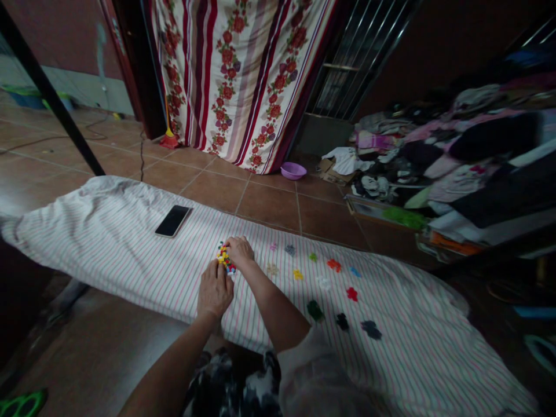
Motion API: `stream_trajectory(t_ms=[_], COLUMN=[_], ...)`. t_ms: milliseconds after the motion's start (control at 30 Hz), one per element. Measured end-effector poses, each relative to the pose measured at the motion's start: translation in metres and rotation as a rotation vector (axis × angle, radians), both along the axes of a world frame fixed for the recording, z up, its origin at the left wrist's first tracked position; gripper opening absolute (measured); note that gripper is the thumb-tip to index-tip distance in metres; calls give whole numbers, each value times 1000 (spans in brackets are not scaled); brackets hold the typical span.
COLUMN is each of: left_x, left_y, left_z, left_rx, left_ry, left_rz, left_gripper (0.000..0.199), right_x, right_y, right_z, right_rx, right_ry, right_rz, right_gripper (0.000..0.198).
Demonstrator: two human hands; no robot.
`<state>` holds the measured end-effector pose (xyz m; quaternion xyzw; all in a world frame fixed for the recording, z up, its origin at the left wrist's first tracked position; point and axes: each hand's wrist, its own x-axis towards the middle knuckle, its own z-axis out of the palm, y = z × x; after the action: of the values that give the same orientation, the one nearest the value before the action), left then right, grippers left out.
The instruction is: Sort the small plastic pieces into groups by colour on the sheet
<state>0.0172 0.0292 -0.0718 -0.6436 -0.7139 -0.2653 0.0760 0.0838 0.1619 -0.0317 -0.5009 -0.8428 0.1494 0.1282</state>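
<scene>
A small heap of mixed colourful plastic pieces [224, 259], perhaps toy bricks, lies on a striped cloth [174, 278]. At its near side my left hand [215, 289] rests palm down, fingers stretched forward and touching the pieces. My right hand [240, 252] reaches in from the right, its fingers bent down onto the heap; whatever is between the fingertips is hidden. Right of the hands lie little groups sorted by colour, among them yellow pieces [297, 274], orange pieces [334, 265], red pieces [351, 294], dark green pieces [315, 311] and black pieces [342, 321].
A phone [174, 221] lies on the cloth left of the heap. Beyond the cloth-covered surface are a tiled floor, a purple basin [293, 170], a flowered curtain [243, 75] and a red broom [169, 139]. Piled clothes [434, 150] stand at the right.
</scene>
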Motion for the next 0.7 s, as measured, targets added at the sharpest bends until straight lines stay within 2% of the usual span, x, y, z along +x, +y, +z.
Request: stream_trajectory(t_ms=[200, 300, 500, 700], left_x=[0, 0, 0, -2], left_y=[0, -1, -2, -3], left_z=[1, 2, 7, 7], left_rx=[-1, 11, -11, 3], left_ry=[18, 12, -5, -26], left_rz=[1, -7, -23, -58], left_gripper=[35, 33, 30, 27], right_x=[7, 14, 34, 61], right_y=[-13, -18, -27, -45], right_z=[8, 7, 4, 9], right_rx=[35, 39, 70, 31], right_ry=[120, 174, 244, 309], right_rz=[-72, -107, -76, -188], right_gripper=[15, 20, 25, 19])
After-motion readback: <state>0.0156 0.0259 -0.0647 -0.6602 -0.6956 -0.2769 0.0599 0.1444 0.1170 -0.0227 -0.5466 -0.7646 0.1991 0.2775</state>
